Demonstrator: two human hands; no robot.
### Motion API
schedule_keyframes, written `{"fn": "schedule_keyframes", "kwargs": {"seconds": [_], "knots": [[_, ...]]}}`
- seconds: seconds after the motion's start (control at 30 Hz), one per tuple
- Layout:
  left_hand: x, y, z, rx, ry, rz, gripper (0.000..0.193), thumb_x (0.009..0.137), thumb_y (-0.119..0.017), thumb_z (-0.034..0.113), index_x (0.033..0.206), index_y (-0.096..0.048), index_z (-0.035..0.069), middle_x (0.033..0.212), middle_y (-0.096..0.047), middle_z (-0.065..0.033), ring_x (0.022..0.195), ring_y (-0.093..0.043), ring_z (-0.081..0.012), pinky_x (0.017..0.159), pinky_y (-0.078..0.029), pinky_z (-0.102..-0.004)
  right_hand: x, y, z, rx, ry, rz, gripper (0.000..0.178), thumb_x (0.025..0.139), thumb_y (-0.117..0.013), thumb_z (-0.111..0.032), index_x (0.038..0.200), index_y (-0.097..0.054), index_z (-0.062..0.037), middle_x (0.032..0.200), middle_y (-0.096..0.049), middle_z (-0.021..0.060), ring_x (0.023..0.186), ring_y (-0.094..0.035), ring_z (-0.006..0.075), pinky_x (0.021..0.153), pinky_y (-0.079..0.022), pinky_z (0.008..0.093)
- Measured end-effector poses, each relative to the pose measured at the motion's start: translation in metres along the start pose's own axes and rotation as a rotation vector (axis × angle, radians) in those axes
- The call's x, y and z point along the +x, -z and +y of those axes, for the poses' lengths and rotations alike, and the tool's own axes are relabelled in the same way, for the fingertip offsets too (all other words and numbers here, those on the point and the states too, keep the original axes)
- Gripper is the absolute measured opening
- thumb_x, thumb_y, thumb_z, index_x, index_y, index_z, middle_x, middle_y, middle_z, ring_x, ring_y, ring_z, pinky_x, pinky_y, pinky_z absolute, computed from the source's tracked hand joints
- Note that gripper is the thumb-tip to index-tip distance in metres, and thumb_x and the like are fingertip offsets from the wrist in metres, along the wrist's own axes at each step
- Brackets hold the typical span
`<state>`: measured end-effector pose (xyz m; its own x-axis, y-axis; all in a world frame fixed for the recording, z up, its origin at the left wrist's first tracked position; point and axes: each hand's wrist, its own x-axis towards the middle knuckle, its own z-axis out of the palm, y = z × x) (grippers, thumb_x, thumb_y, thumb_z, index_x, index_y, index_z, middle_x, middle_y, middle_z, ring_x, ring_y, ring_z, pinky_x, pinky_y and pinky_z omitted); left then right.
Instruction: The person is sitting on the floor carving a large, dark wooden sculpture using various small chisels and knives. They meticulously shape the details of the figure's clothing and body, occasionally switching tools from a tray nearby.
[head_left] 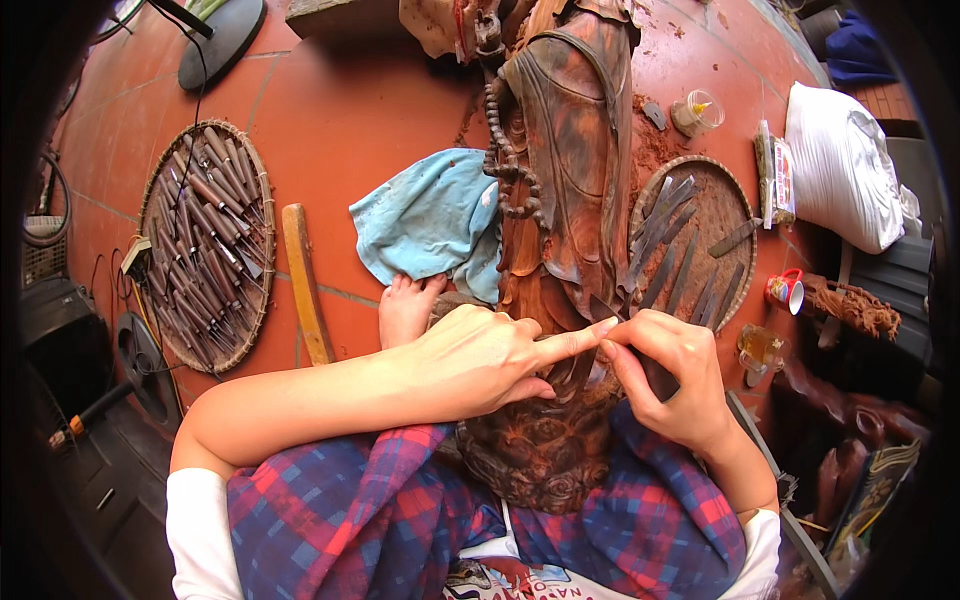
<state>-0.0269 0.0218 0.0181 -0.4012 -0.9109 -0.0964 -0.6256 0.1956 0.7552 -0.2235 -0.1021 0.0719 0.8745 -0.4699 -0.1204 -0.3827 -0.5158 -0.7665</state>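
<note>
My left hand [485, 350], forefinger extended, meets my right hand [672, 368] over the carving [572, 190] between my legs [340, 500]; whether the right pinches anything, I cannot tell. Braced fingertips should serve best.

Left hand [480, 358] and right hand [680, 385] are bare; the sleeves [203, 535] are white, the white shirt [520, 578] printed, the trousers [325, 520] blue-and-red plaid.
</note>
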Motion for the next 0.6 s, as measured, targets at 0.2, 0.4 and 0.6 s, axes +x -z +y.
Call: {"fn": "schedule_keyframes", "kwargs": {"seconds": [0.2, 0.4, 0.6], "knots": [[-0.002, 0.001, 0.002, -0.035, 0.061, -0.051, 0.082, 0.087, -0.069, 0.038, 0.157, -0.028, 0.025, 0.075, -0.059, -0.0059, 0.064, -0.063, -0.0267, 0.075, -0.043, -0.0567, 0.005, 0.008, 0.002, -0.002, 0.011, -0.087, 0.006, 0.081, -0.067, 0.002, 0.087, -0.066, 0.001, 0.073, -0.062, 0.0132, 0.066, -0.063, 0.0292, 0.061, -0.048, 0.0353], [-0.006, 0.002, 0.005, 0.021, 0.059, -0.033, 0.081, 0.087, -0.07, 0.036, 0.156, -0.03, 0.023, 0.072, -0.057, -0.0058, 0.062, -0.061, -0.0254, 0.078, -0.043, -0.0545, 0.006, 0.009, 0.003, -0.006, 0.065, -0.101, 0.007, 0.081, -0.068, 0.002, 0.088, -0.066, -0.0003, 0.073, -0.06, 0.0123, 0.065, -0.061, 0.0294, 0.058, -0.047, 0.0367], [0.001, 0.006, 0.008, 0.075, 0.059, -0.058, 0.076, 0.086, -0.07, 0.037, 0.152, -0.037, 0.018, 0.077, -0.057, -0.006, 0.067, -0.062, -0.0242, 0.073, -0.046, -0.0475, 0.003, 0.008, 0.001, -0.076, 0.061, -0.076, 0.01, 0.08, -0.067, 0.003, 0.089, -0.066, -0.0001, 0.075, -0.062, 0.0123, 0.066, -0.062, 0.0302, 0.059, -0.049, 0.0373]]}}
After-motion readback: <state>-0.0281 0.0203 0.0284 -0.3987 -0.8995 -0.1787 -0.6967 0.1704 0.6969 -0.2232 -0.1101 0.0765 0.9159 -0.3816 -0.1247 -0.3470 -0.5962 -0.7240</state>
